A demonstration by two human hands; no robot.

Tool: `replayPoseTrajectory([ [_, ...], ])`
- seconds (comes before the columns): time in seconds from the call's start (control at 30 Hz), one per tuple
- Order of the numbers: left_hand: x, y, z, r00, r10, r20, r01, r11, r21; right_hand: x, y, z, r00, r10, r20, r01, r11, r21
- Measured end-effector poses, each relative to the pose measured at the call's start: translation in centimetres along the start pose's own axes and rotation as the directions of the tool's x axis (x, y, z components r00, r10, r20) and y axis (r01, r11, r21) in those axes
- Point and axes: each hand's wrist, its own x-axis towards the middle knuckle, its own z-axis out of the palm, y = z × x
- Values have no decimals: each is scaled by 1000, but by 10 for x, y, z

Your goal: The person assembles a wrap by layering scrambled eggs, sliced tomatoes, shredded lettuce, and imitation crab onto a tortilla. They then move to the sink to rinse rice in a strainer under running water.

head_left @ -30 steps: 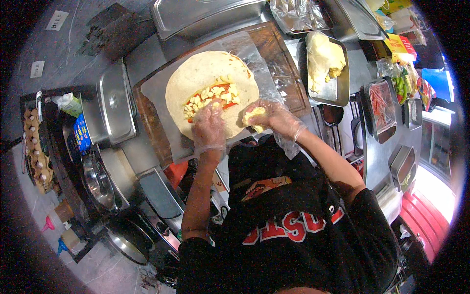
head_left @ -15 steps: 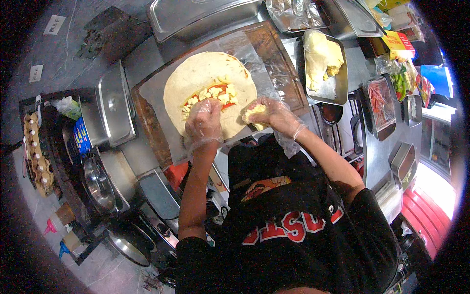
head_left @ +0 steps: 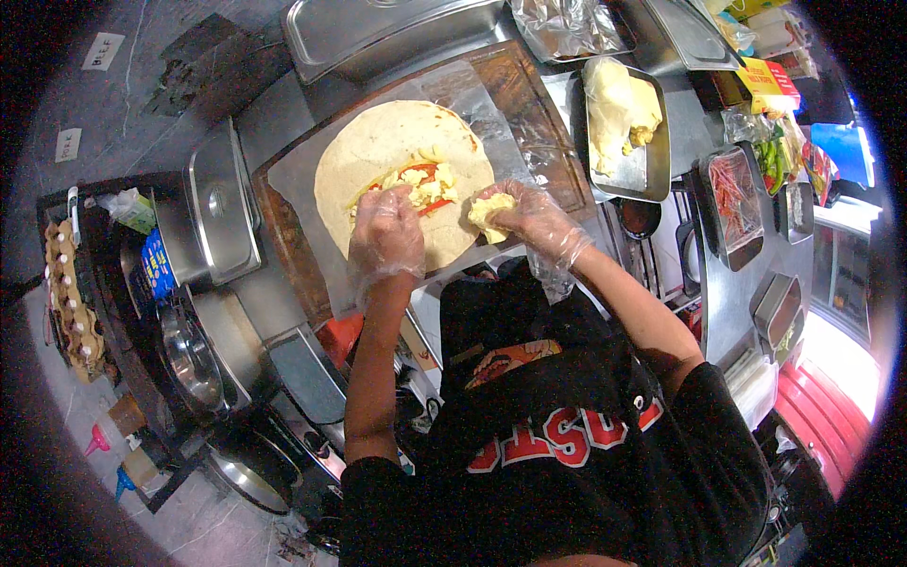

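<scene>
A round, pale flatbread with browned spots (head_left: 364,151) lay on a sheet of translucent white paper (head_left: 293,189) over a dark brown wooden board (head_left: 557,170). Across its middle ran a strip of filling made of yellow crumbles and red slices (head_left: 433,184).

The left hand (head_left: 387,236), in a clear plastic glove, was over the near left part of that strip, its fingers bunched together; whether they pinched a piece could not be told. The right hand (head_left: 539,222), gloved likewise, had its fingers curled around a soft yellow crumbly lump (head_left: 488,217) at the flatbread's right edge.

To the right of the board, a rectangular steel tray (head_left: 652,180) on the grey metal table (head_left: 697,142) held more yellow food (head_left: 645,109) beside a cloudy plastic bag (head_left: 609,113).

Writing showed in several places. Two small white paper labels (head_left: 103,51) with dark handwritten capitals were on the grey marbled surface (head_left: 156,33) at upper left. The person's black T-shirt (head_left: 548,510) bore large red letters edged in white, partly lost in folds. A yellow and red cardboard box (head_left: 770,85) at upper right carried small print, and a blue packet (head_left: 158,265) at left had yellow markings too small to make out.
</scene>
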Motion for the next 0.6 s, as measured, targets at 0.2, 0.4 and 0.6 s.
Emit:
replayPoseTrajectory([
  [0.2, -6, 22, -22, 976, -85, 202, 141, 948, -285, -11, -30, 1, 996, 47, 73, -52, 997, 57],
  [0.4, -23, 13, 6, 873, -41, 487, 361, 725, -587, -12, -18, 8, 981, -193, -28, 189, 975, -118],
  [0.6, -13, 26, -2, 679, -132, 722, 693, 441, -571, -3, 7, 9, 973, -231, 8, 231, 972, 39],
])
